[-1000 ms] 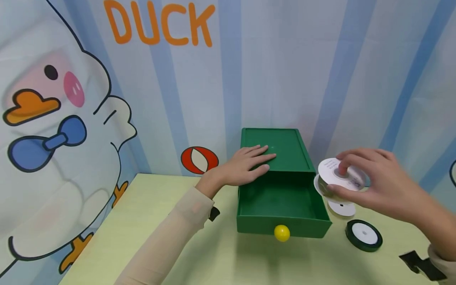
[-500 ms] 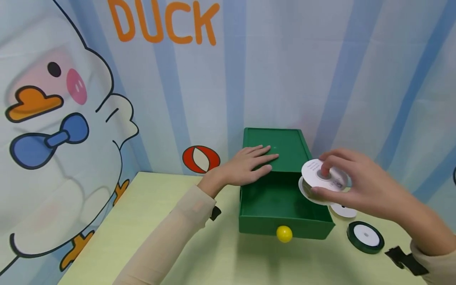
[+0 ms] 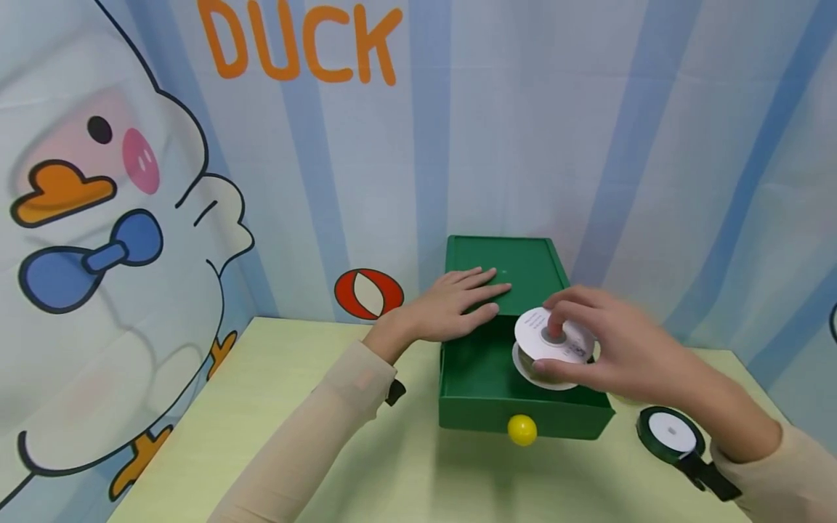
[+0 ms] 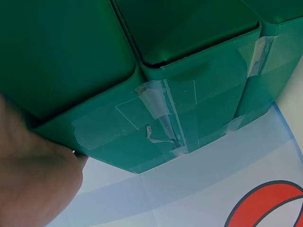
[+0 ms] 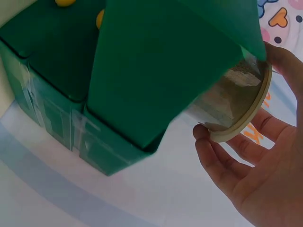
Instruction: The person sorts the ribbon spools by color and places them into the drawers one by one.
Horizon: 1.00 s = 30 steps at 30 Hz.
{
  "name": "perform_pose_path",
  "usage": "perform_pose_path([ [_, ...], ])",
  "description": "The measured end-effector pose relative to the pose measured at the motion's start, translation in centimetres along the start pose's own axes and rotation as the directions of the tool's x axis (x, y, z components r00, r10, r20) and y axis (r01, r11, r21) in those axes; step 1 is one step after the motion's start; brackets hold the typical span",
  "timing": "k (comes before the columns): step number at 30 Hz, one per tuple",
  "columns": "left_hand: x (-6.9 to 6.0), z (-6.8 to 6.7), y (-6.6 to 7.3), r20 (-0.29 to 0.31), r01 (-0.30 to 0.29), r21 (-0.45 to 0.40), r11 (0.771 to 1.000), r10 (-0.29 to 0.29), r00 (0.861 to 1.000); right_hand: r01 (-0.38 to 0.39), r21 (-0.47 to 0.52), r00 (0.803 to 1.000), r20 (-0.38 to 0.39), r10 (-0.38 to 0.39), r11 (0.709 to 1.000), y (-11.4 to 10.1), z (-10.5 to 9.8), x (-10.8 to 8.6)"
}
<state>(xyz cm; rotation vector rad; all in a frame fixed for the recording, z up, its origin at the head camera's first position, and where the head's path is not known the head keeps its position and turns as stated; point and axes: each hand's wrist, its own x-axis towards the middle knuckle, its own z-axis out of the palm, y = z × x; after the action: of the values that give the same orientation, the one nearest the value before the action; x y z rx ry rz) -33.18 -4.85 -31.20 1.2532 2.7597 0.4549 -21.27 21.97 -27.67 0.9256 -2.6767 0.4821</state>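
My right hand (image 3: 608, 345) grips a ribbon spool (image 3: 543, 349) with white discs, a finger at its centre hole and the thumb on its near side. The spool hangs over the pulled-out drawer (image 3: 480, 374) of a green cabinet (image 3: 523, 265). A yellow knob (image 3: 522, 430) sits on the drawer front. My left hand (image 3: 454, 301) lies flat on the cabinet top, fingers spread. In the right wrist view the spool (image 5: 232, 99) is partly hidden behind the drawer wall (image 5: 156, 71). Clear tape (image 4: 161, 109) joins stacked green units in the left wrist view.
A dark green ribbon roll (image 3: 671, 432) with a white centre lies on the table (image 3: 327, 450) right of the drawer, its lower edge partly covered by the black wrist strap (image 3: 709, 476). A printed duck curtain (image 3: 510, 131) hangs behind the cabinet.
My right hand has carried the ribbon spool leftward, from beside the cabinet to above the drawer. The arm now covers most of the white disc on the table. My left hand stays put.
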Motion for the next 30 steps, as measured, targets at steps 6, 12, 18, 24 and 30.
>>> perform_pose_path([
  [6, 0.1, 0.1, -0.1, -0.003, -0.001, 0.006, 1.0, 0.001, 1.0, 0.048, 0.025, 0.999, 0.021, -0.048, 0.999, -0.3, 1.3, 0.7],
  [12, 0.0, 0.2, -0.3, -0.009, -0.008, 0.001, 1.0, 0.008, 1.0, 0.06, 0.062, 0.997, 0.051, -0.063, 0.996, -0.6, 2.2, 1.3],
  [18, 0.0, 0.1, -0.2, -0.01, -0.014, -0.001, 1.0, 0.014, 1.0, 0.034, 0.103, 0.995, 0.093, -0.043, 0.994, -0.7, 2.8, 1.6],
  [24, 0.0, 0.1, -0.1, -0.011, -0.011, -0.006, 1.0, 0.011, 1.0, 0.026, 0.122, 0.99, 0.137, -0.043, 0.992, -0.5, 3.4, 2.0],
  [30, -0.1, 0.0, 0.0, -0.014, -0.007, -0.004, 1.0, 0.007, 1.0, 0.029, 0.141, 0.983, 0.177, -0.054, 0.99, -0.2, 3.9, 2.2],
])
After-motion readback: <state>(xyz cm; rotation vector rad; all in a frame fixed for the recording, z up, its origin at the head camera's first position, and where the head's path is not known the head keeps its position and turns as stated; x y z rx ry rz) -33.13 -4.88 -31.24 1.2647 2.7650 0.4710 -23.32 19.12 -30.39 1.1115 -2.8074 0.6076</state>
